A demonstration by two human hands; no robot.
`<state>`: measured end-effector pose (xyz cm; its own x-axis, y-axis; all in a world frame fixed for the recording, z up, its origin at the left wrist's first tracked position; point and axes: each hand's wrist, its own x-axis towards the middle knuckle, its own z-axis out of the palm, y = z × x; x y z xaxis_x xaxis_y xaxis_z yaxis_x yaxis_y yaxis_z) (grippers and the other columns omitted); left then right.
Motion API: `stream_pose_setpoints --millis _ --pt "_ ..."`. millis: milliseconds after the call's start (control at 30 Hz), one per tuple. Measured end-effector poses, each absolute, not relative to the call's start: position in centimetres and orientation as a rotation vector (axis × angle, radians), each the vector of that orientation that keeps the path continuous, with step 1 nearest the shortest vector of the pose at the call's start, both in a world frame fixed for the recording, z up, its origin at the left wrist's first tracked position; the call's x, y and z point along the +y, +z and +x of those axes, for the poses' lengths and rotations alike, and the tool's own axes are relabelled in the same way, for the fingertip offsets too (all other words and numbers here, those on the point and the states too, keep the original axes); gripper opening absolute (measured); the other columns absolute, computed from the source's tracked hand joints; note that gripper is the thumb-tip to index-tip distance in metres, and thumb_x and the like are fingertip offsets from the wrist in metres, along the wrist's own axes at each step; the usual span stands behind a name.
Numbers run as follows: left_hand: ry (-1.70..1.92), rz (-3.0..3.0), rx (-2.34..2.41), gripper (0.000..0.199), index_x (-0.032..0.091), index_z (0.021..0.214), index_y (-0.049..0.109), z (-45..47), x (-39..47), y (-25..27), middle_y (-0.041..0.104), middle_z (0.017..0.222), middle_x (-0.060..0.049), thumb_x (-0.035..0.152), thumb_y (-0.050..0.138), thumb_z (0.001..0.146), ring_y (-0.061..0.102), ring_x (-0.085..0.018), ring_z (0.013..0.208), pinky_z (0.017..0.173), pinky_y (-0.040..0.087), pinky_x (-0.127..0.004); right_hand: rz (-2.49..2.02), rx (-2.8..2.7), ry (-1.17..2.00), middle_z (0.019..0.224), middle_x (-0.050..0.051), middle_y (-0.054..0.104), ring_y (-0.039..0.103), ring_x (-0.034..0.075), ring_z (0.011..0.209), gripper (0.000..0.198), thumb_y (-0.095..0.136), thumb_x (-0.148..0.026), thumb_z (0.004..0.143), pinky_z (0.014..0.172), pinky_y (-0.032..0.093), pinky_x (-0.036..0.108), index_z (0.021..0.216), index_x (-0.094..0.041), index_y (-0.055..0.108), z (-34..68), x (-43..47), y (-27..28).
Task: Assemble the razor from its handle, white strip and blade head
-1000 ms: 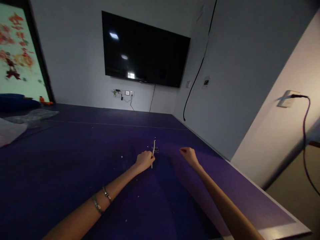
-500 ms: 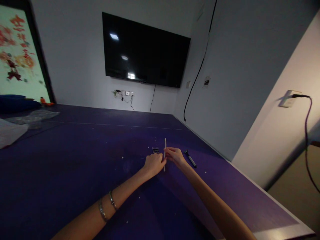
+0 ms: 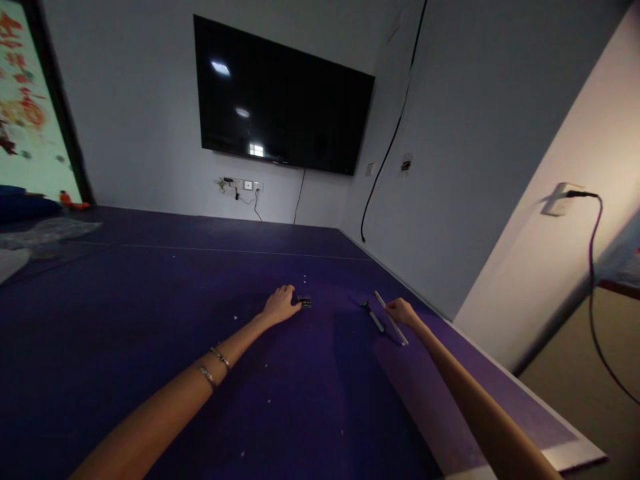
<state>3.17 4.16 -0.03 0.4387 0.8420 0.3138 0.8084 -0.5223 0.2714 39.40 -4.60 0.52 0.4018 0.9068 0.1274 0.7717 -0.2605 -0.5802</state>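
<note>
Purple covers the whole counter [image 3: 190, 327], with small white specks [image 3: 235, 318] scattered over it and its pale edge [image 3: 565, 427] running along the right. Nearest are the two bare forearms, the left one wearing two metal bracelets [image 3: 220, 358]. At the end of it, the left hand [image 3: 281, 305] hovers low with its fingers loosely curved and the thumb apart from them; the thumb is right at the side of a small dark item [image 3: 305, 303] lying on the counter, though whether they touch is hard to tell. The right hand [image 3: 403, 312] has its fingers narrowed on a thin pale stick [image 3: 397, 329], which slants just to the right of a dark razor [image 3: 377, 321]. Both are well apart from the small item. Farther off to the left lie a clear plastic bag [image 3: 55, 229] and a small orange object [image 3: 73, 202]. At the back, a black television [image 3: 290, 93] hangs on the grey wall above a row of sockets [image 3: 248, 185], and a dark cable [image 3: 400, 120] dangles to its right.
</note>
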Motion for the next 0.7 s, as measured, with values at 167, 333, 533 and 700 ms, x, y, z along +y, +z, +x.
stream_pose_setpoints --millis 167,333,533,700 --pt "0.505 2.601 1.442 0.056 0.012 0.122 0.042 3.7 6.0 -1.3 0.053 0.122 -0.016 0.041 0.053 0.076 0.049 -0.026 0.113 0.092 0.038 -0.033 -2.227 -1.494 0.168 0.042 0.002 0.051 0.054 0.014 0.051 0.024 0.052 -0.011 0.064 0.047 0.029 0.02 0.041 -0.013 0.058 39.3 -4.2 -1.2" --pt "0.469 2.628 1.378 0.059 0.013 0.126 0.039 4.3 6.6 -2.0 0.051 0.124 -0.015 0.042 0.052 0.075 0.049 -0.027 0.114 0.092 0.037 -0.034 -2.271 -1.53 0.071 0.059 0.008 0.064 0.061 0.017 0.062 0.02 0.052 -0.013 0.068 0.05 0.032 0.02 0.053 -0.012 0.066 39.0 -4.0 -1.9" --pt "0.485 2.644 1.318 0.057 0.014 0.125 0.04 4.8 7.0 -2.4 0.05 0.126 -0.015 0.04 0.051 0.076 0.049 -0.026 0.114 0.093 0.037 -0.035 -2.277 -1.565 0.033 0.061 0.009 0.065 0.061 0.016 0.06 0.022 0.051 -0.016 0.071 0.048 0.031 0.019 0.056 -0.012 0.066 39.0 -4.2 -2.1" --pt "0.491 2.646 1.287 0.05 0.015 0.123 0.042 5.1 7.3 -2.7 0.053 0.123 -0.014 0.036 0.05 0.078 0.049 -0.025 0.115 0.095 0.036 -0.036 -2.267 -1.579 0.006 0.049 0.005 0.057 0.056 0.014 0.051 0.026 0.048 -0.018 0.072 0.046 0.029 0.02 0.052 -0.011 0.064 39.8 -4.4 -1.4"
